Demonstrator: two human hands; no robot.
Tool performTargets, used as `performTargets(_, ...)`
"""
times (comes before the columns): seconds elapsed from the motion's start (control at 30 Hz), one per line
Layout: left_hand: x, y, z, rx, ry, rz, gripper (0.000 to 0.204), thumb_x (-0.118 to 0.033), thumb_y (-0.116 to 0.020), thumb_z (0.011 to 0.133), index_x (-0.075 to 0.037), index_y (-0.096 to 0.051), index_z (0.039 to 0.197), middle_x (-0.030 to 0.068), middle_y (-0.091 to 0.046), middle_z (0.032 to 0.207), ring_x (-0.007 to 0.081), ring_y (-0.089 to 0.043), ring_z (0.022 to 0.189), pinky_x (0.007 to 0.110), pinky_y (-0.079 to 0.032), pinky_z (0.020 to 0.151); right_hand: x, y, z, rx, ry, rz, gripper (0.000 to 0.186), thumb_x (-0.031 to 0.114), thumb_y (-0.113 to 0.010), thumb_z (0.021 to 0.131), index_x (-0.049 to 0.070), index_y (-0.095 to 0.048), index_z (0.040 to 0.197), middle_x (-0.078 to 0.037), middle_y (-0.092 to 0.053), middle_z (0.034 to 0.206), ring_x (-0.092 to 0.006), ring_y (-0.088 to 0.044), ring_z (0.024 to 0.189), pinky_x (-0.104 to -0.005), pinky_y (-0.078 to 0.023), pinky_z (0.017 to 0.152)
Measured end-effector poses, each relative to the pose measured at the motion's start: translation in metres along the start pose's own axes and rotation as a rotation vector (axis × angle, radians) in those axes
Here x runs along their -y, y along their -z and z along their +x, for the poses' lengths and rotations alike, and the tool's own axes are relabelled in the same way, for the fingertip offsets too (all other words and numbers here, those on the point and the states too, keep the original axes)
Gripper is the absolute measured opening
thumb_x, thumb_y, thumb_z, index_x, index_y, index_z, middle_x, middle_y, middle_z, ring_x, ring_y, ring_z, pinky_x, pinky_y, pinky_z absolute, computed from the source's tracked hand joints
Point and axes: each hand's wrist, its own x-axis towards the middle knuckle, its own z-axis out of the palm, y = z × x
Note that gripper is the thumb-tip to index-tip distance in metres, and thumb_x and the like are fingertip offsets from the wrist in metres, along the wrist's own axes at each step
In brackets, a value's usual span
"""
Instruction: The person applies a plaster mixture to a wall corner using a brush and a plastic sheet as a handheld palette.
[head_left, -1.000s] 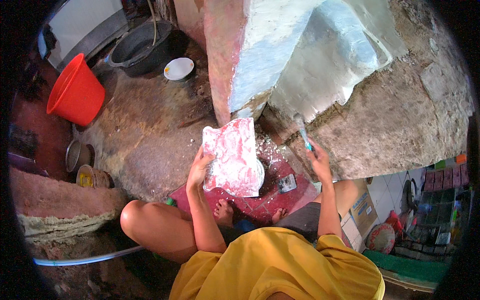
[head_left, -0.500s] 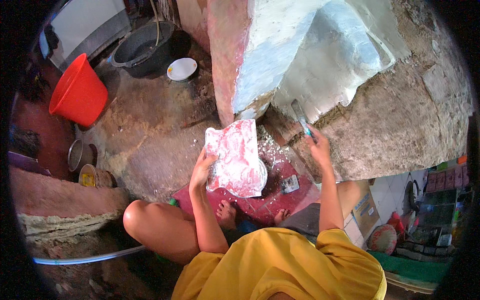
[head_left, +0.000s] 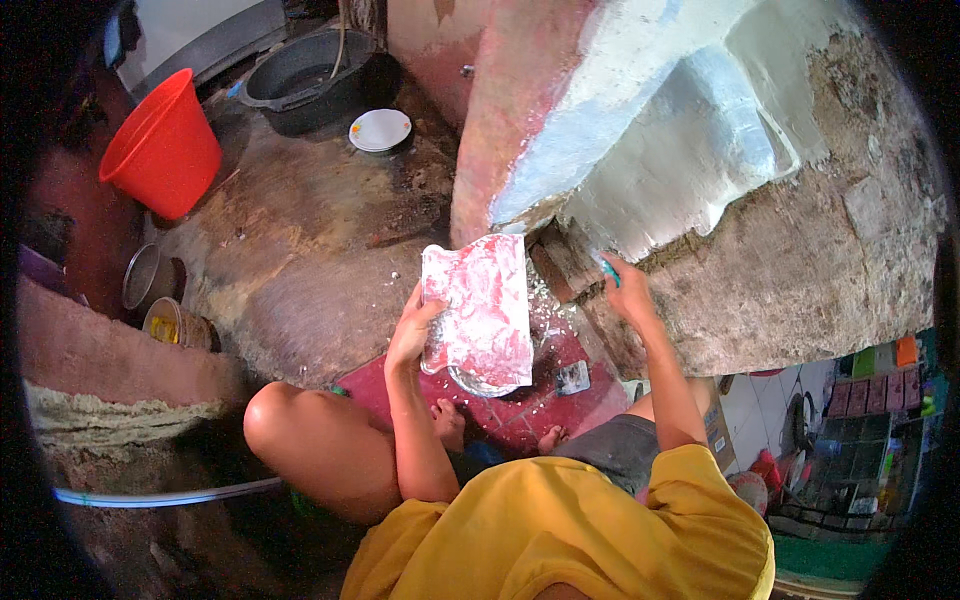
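Note:
My left hand (head_left: 415,330) grips the left side of a red board (head_left: 478,305) smeared with white paste. A round container (head_left: 480,384) shows partly beneath the board. My right hand (head_left: 627,293) is closed on a putty knife with a teal handle (head_left: 610,271), held at the lower edge of a pale, freshly smoothed plaster patch (head_left: 635,160) on the wall; the blade is hard to make out. A small square scraper-like piece (head_left: 572,377) lies on the red floor (head_left: 530,420) among white crumbs.
At the left are a red bucket (head_left: 160,150), a dark tub (head_left: 300,115), a white plate (head_left: 380,124), a metal basin (head_left: 148,278), a plastic pail (head_left: 175,325) and a low wall (head_left: 120,370). A rough concrete surface (head_left: 780,280) spans the right; cluttered items (head_left: 870,430) stand beyond it.
My right hand with the putty knife has moved up and slightly left along the patch. The view has shifted slightly, and the board sits a little further right in the picture.

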Motion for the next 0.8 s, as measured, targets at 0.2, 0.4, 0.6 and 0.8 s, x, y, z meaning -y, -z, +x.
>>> performTargets(0.2,0.003,0.007,0.001,0.006,0.004,0.005,0.055,-0.006,-0.049,0.076,0.000,-0.034,0.128,0.0089,-0.052,0.113,0.0161,-0.052,0.097,0.027,-0.039,0.086,-0.016,0.018,-0.016,-0.141,0.009,-0.022,0.037,0.003,-0.050,0.076,0.008,-0.055,0.112,-0.024,-0.057,0.101,-0.0375,-0.055,0.094,-0.0383,-0.043,0.082)
performTargets(0.4,0.005,0.002,0.002,0.001,0.015,0.017,0.054,-0.006,-0.048,0.077,0.000,-0.033,0.129,0.0094,-0.052,0.113,0.0162,-0.052,0.096,0.027,-0.041,0.084,-0.009,0.047,-0.046,-0.090,-0.057,-0.125,0.038,0.003,-0.051,0.075,0.008,-0.055,0.112,-0.021,-0.058,0.100,-0.0355,-0.057,0.091,-0.0370,-0.044,0.079)
performTargets(0.6,0.003,0.001,0.001,0.034,0.018,-0.007,0.053,-0.005,-0.047,0.078,0.000,-0.033,0.129,0.0095,-0.052,0.113,0.0160,-0.052,0.096,0.028,-0.040,0.085,0.006,0.023,-0.020,-0.062,0.063,-0.110,0.035,0.002,-0.051,0.075,0.008,-0.058,0.109,-0.023,-0.059,0.094,-0.0379,-0.056,0.089,-0.0387,-0.045,0.076)
performTargets(0.8,-0.002,-0.003,0.000,0.024,-0.005,0.016,0.052,-0.005,-0.047,0.078,0.001,-0.034,0.128,0.0095,-0.052,0.112,0.0156,-0.052,0.096,0.028,-0.040,0.085,0.000,0.033,0.006,-0.004,0.060,-0.291,0.033,0.000,-0.050,0.074,0.001,-0.057,0.106,-0.026,-0.057,0.090,-0.0405,-0.055,0.086,-0.0419,-0.044,0.074)
